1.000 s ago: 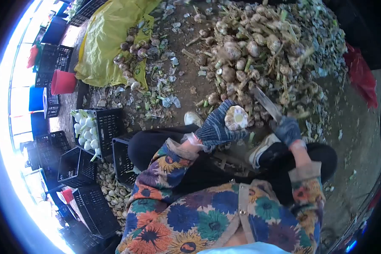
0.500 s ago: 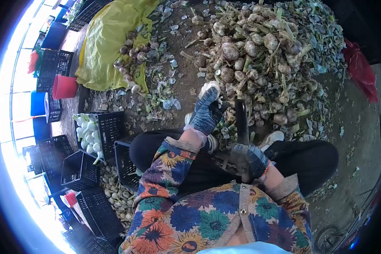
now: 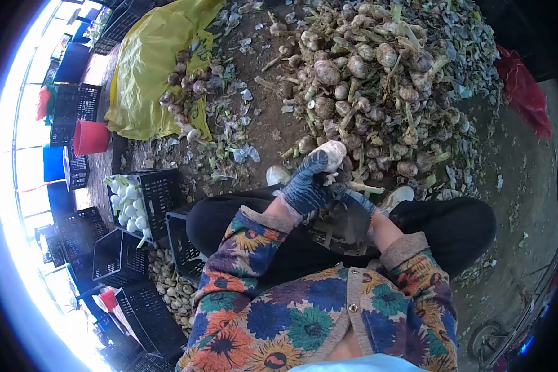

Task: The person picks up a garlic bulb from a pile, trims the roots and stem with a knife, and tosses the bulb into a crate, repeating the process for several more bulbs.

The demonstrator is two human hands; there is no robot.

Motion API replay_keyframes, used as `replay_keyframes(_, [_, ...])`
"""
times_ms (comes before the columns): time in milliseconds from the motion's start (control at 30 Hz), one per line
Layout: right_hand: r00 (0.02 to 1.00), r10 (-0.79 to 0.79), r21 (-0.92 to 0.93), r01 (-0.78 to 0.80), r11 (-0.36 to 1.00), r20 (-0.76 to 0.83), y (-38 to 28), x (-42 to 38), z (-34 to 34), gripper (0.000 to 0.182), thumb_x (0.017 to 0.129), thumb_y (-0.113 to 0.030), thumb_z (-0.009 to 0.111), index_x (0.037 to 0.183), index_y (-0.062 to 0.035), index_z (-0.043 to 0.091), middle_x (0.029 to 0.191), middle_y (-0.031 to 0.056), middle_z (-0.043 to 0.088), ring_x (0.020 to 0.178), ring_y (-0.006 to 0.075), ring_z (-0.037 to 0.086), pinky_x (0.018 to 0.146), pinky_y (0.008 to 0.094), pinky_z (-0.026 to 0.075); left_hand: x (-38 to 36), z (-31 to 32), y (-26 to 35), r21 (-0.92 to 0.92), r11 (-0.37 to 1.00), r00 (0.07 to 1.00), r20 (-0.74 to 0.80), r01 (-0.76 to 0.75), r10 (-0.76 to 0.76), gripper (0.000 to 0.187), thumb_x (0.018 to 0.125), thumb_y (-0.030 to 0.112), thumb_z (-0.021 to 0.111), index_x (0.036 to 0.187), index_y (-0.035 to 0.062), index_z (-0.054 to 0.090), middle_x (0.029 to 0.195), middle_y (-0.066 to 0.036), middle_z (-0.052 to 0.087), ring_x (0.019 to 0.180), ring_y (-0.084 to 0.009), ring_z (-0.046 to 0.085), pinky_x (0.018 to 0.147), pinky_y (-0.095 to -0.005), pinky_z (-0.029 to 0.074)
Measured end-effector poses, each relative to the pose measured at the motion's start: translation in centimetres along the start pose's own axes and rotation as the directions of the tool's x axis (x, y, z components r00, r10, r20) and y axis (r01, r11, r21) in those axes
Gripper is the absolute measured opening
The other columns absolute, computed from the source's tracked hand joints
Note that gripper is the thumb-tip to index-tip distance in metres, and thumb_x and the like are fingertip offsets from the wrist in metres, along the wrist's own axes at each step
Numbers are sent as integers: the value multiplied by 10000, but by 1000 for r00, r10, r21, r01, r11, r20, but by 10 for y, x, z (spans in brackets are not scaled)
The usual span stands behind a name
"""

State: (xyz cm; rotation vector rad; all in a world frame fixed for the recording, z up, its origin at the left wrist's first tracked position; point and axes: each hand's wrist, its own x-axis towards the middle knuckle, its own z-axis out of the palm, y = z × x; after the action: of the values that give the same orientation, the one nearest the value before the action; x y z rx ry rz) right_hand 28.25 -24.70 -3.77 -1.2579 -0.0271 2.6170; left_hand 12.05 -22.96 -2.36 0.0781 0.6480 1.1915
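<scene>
My left hand (image 3: 305, 186), in a dark patterned glove, is closed around a whitish garlic bulb (image 3: 333, 154). A pale stem (image 3: 366, 188) sticks out to the right beside the hands. Close against the left hand is my gloved right hand (image 3: 356, 208), with its fingers curled. The knife it gripped half a second ago is hidden or blurred now, and its blade cannot be made out. Just beyond both hands lies a large heap of garlic (image 3: 378, 87) with stems and roots.
A yellow sack (image 3: 146, 68) with several garlic bulbs lies at upper left. A black crate (image 3: 161, 201) stands beside white trimmed bulbs (image 3: 128, 201). More crates (image 3: 121, 254) and a red bucket (image 3: 91, 137) line the left. A red mesh bag (image 3: 524, 93) lies at right.
My right hand has moved up and left to meet my left hand. The upright dark knife blade no longer shows. The garlic bulb in my left hand has turned and shifted right and down.
</scene>
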Motion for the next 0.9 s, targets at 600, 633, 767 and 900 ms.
replay_keyframes(600, [373, -910, -950, -304, 66, -183, -104, 53, -76, 447, 734, -449, 618, 856, -21, 650, 767, 208, 637, 799, 347, 628, 717, 436, 489, 38, -46, 89, 226, 867, 756, -424, -445, 498, 263, 873, 207, 578, 1124, 154, 521, 955, -61, 599, 808, -195, 595, 631, -328, 516])
replay_keyframes(633, [423, -880, -926, -375, 47, -216, -109, 62, -81, 429, 730, -436, 608, 868, -32, 653, 812, 223, 632, 823, 375, 615, 738, 447, 484, 35, -22, 67, 299, 879, 726, -497, -371, 476, 282, 863, 157, 589, 1137, 145, 524, 965, -60, 608, 807, -197, 603, 613, -327, 515])
replay_keyframes(767, [351, -894, -906, -403, 125, -279, -127, 52, -103, 384, 719, -384, 641, 868, -31, 662, 808, 216, 637, 800, 344, 633, 736, 417, 496, 27, -1, 43, 315, 919, 843, -403, -237, 356, 293, 843, 155, 617, 1122, 114, 542, 1028, -83, 609, 870, -194, 609, 599, -306, 510])
replay_keyframes(900, [475, -841, -881, 242, 407, -258, -130, -22, -72, 301, 746, -250, 649, 979, -58, 639, 776, 114, 649, 675, 214, 622, 614, 333, 501, 36, -15, 20, 331, 929, 909, -417, 166, -14, 369, 854, 305, 603, 1161, 116, 525, 1087, -80, 596, 928, -200, 603, 643, -302, 502])
